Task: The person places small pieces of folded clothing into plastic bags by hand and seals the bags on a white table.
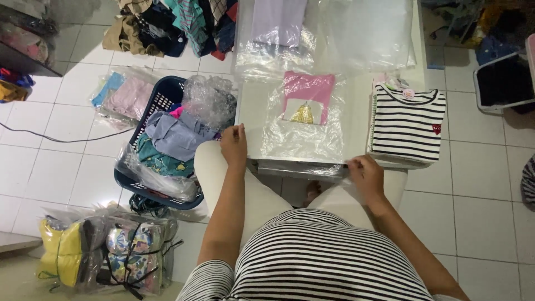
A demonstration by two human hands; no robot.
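Both hands — left [234, 146], right [365, 174] — pinch the clear plastic bag [301, 136] holding a folded pink garment [307, 96]; slick film could slip off the white table [251, 108].

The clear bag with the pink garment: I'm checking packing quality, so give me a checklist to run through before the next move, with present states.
1. Pink garment fully inside clear bag: ok.
2. Garment lying flat, folded: ok.
3. Left hand on the bag's near-left corner: ok.
4. Right hand gripping the bag's near-right edge: ok.
5. Bag clear of striped shirt: ok.
6. Bag opening sealed: cannot tell.
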